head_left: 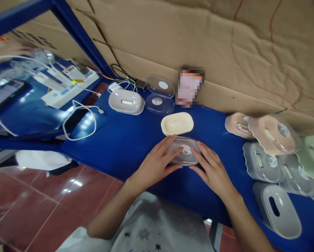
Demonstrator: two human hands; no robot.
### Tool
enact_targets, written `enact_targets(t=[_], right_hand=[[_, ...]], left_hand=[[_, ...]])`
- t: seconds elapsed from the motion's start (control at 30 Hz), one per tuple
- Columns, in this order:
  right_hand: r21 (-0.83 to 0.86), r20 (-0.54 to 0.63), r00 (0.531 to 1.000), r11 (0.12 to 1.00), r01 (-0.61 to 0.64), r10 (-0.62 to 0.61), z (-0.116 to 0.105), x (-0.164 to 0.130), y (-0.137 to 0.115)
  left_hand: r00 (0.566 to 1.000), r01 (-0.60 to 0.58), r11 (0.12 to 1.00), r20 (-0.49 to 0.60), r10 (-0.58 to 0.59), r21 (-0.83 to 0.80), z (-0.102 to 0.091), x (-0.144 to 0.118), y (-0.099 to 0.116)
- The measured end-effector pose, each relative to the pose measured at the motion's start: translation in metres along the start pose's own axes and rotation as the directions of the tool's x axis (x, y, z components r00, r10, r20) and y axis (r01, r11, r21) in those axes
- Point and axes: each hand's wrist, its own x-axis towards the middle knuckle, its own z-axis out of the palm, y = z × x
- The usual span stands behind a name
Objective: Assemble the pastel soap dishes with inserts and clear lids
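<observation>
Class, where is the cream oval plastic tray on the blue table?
In the head view, the cream oval plastic tray lies mid-table, just behind the clear lidded soap box under both hands, in front of the pixelated card.
</observation>
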Motion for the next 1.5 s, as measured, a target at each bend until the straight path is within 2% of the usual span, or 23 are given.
enact_targets(t=[0.17, 0.33, 0.73, 1.03, 1.2, 1.3, 1.4, 1.5], right_hand=[[-0.017, 0.016, 0.999, 0.999, 0.033, -0.032, -0.001, 0.0, 0.0], [-0.023, 0.017, 0.999, 0.999, 0.04, -0.039, -0.002, 0.0, 0.001], [0.004, 0.012, 1.0, 1.0, 0.014, -0.014, 0.0, -0.001, 0.002], [-0.174, 0.014, 0.999, 0.984, 0.041, -0.039, 0.0, -0.002, 0.001], [-0.185, 0.024, 1.0, 0.983, 0.019, -0.015, -0.003, 0.001, -0.005], [-0.182, 0.026, 0.999, 0.983, -0.022, 0.027, -0.01, -0.003, -0.007], [-0.23, 0.0, 0.994, 0.967, -0.109, 0.112, -0.017, -0.02, -0.007], [-0.29, -0.115, 0.964, 0.92, -0.262, 0.238, -0.022, -0.046, -0.004]], left_hand=[[0.998, 0.015, 0.998, 0.054, -0.019, 0.06, 0.006, -0.01, 0.001], [0.998, -0.029, 0.99, 0.064, 0.02, 0.14, 0.009, -0.011, -0.001], [0.997, 0.046, 0.96, -0.07, -0.028, 0.277, 0.028, -0.017, 0.015], [0.998, 0.061, 0.896, -0.019, -0.059, 0.44, 0.027, -0.017, 0.022], [0.999, 0.05, 0.935, -0.021, -0.046, 0.352, 0.026, -0.018, 0.02], [1.0, 0.005, 0.986, 0.012, -0.007, 0.169, 0.015, -0.013, 0.016], [0.998, -0.046, 0.999, 0.041, 0.045, 0.018, 0.001, 0.002, 0.004], [1.0, 0.029, 0.991, -0.001, -0.029, 0.129, -0.005, 0.023, -0.016]])
